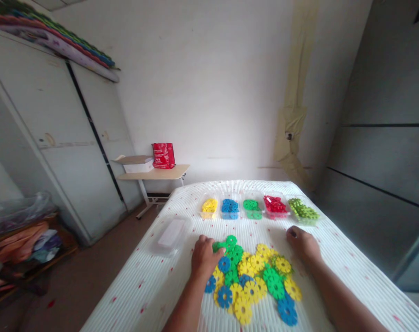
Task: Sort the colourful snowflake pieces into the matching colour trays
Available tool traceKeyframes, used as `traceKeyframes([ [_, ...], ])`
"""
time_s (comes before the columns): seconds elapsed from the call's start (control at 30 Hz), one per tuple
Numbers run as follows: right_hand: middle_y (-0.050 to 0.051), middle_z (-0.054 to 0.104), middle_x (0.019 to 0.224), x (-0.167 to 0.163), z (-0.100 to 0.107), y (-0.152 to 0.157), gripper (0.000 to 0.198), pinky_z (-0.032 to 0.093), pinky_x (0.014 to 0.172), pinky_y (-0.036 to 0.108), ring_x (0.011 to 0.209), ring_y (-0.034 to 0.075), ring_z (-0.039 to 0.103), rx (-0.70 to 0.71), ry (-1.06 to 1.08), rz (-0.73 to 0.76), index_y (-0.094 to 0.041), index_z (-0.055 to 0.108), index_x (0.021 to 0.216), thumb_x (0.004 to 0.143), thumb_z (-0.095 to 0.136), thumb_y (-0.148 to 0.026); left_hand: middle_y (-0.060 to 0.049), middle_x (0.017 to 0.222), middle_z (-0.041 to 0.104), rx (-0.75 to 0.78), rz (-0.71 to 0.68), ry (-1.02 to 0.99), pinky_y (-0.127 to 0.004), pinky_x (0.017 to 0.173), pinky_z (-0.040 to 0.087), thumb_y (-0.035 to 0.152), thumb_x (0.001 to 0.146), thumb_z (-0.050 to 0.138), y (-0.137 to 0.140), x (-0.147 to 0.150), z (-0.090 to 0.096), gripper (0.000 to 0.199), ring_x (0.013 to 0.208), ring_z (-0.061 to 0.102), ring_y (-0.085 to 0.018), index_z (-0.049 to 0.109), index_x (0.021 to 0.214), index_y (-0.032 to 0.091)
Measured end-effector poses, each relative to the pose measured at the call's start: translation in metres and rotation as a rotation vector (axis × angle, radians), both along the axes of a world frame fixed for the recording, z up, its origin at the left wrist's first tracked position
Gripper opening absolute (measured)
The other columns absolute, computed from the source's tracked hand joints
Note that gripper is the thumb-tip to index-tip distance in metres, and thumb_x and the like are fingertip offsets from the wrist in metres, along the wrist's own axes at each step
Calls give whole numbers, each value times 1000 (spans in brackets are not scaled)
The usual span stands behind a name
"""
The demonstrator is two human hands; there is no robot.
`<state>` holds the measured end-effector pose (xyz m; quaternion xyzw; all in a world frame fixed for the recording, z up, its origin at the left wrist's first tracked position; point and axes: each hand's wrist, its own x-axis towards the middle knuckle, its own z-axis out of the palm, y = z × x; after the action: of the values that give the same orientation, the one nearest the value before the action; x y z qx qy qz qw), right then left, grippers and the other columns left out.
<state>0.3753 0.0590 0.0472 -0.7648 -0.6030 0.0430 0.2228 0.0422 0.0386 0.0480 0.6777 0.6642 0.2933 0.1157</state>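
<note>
A loose pile of notched, flower-shaped plastic discs lies on the table in front of me, with yellow discs [251,291], blue discs [225,296] and green discs [274,282] mixed together. At the pile's far left edge, my left hand [205,256] is closed, thumb against fingers, on a green disc [220,246]. My right hand [305,244] is beyond the pile's right side, close to the tablecloth, its fingers curled together. A small dark spot shows at its fingertips; what it is cannot be made out.
Across the far side stand clear boxes of yellow [209,207], blue [230,209], green [252,210], red [275,205] and light green pieces [303,211]. A clear lid or tray [171,234] lies at left. Behind, a side table [161,172] bears a red bag [163,156].
</note>
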Motion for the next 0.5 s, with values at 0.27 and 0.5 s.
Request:
traceKeyframes([
  [0.27,5,66,85,-8,0,-2,22,32,54,22,73,17,59,-31,-12,-12,-21,61,84,80,41,-29,5,71,58,-61,-8,-219,-21,64,34,25,63,60,-1,-4,-6,11,69,53,-12,55,73,22],
  [0.5,4,67,83,-7,0,-1,20,31,53,22,72,16,58,-18,-16,-12,-21,63,83,80,44,-27,5,58,53,-118,-175,-651,-20,55,36,20,55,55,9,-16,-15,11,58,49,-11,54,65,18],
])
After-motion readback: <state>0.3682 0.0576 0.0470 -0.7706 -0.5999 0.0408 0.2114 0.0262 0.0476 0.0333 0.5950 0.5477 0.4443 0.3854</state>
